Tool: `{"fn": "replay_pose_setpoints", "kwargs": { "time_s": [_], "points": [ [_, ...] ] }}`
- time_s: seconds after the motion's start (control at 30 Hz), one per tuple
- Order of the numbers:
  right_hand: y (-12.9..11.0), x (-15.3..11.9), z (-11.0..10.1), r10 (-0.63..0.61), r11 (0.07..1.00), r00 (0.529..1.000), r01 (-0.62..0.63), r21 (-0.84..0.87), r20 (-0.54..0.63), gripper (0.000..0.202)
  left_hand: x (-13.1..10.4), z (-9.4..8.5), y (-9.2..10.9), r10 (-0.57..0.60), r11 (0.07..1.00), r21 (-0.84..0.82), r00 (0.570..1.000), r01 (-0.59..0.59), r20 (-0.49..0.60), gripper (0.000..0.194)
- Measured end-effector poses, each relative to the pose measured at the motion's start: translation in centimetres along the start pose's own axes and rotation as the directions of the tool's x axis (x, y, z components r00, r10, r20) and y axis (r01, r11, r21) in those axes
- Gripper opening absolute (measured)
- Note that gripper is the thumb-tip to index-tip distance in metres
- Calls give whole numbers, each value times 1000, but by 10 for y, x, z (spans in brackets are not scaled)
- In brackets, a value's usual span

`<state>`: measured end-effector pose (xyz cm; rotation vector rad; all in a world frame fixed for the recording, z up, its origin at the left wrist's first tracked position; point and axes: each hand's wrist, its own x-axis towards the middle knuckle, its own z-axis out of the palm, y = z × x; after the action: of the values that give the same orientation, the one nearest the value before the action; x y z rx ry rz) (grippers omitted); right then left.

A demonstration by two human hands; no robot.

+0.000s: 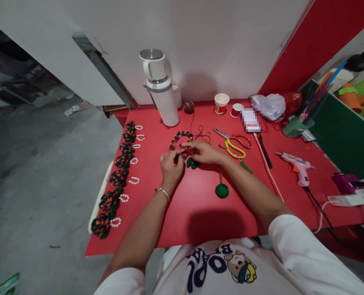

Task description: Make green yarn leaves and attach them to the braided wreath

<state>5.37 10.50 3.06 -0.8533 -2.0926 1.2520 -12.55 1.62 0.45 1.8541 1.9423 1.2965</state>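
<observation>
My left hand [171, 167] is closed around the dark end of a multicoloured crocheted strip [173, 141], which curves away on the red table [197, 217]. From the right, my right hand [207, 153] reaches over the same end, index finger stretched and thumb beneath; its exact grip is partly hidden. Green crocheted leaves [193, 163] lie just under the right fingers. Closer to me rests a green yarn ball [221, 190] with a thread running up from it. Loose yarn [201, 132] trails beyond the hands towards a dark multicoloured yarn ball [188, 107].
Crocheted flowers with bead loops [118, 178] line the left edge. A white flask [163, 98] and paper cup [221, 103] stand at the back. Scissors [235, 149], a phone [251, 120], a pink glue gun [297, 166] and a power strip [348, 200] lie to the right.
</observation>
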Motion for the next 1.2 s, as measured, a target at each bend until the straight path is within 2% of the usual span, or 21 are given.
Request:
{"fn": "replay_pose_setpoints", "kwargs": {
  "time_s": [0.07,0.13,0.23,0.37,0.43,0.53,0.6,0.63,0.7,0.77,0.87,0.93,1.0,1.07,1.13,1.2],
  "points": [
    [-6,2,4,7,994,997,1,-106,83,26,0,-1,-1,-23,1000,-8,1000,23,-20,11],
    [-10,2,0,-10,971,998,24,-238,59,14,0,-1,-3,-32,999,-6,999,32,-21,10],
    [-19,-7,-18,-76,906,996,91,-413,52,14,0,1,-7,-11,1000,7,1000,11,-6,11],
    [-36,-35,-40,-9,845,995,59,-531,98,16,1,5,-13,8,1000,-8,1000,-8,-9,12],
    [-43,-51,-44,41,893,988,29,-449,146,17,2,7,-17,-13,999,-42,1000,12,-25,13],
    [-50,-71,-45,122,987,930,-75,-145,347,22,3,9,-21,-123,984,-136,992,117,-31,15],
    [-52,-78,-44,142,988,891,-152,-12,430,34,3,10,-24,-216,955,-213,976,205,-28,17],
    [-52,-80,-43,148,986,891,-167,7,429,40,2,11,-25,-253,936,-259,967,237,-28,18],
    [-52,-81,-42,167,986,924,-156,-58,345,46,0,10,-27,-293,899,-351,956,263,-32,18],
    [-49,-79,-41,199,954,961,-144,-263,194,40,-2,6,-28,-265,896,-375,964,238,-22,20],
    [-39,-68,-41,202,789,978,-195,-583,-54,32,-5,-2,-28,-119,960,-254,993,119,16,27],
    [-30,-55,-39,217,686,965,-260,-680,-150,38,-6,-7,-24,-29,986,-163,999,31,14,30],
    [-21,-38,-37,280,603,939,-333,-725,-198,44,-8,-10,-17,57,994,-96,998,-56,0,25],
    [-16,-17,-35,350,568,916,-373,-734,-194,35,-10,-10,-9,140,989,-49,990,-140,6,16],
    [-14,6,-38,401,578,904,-377,-724,-150,23,-12,-8,-3,192,981,-6,981,-192,25,12],
    [-15,32,-46,390,632,910,-376,-678,-142,18,-13,-6,0,212,977,19,976,-213,48,13]
  ]
}}
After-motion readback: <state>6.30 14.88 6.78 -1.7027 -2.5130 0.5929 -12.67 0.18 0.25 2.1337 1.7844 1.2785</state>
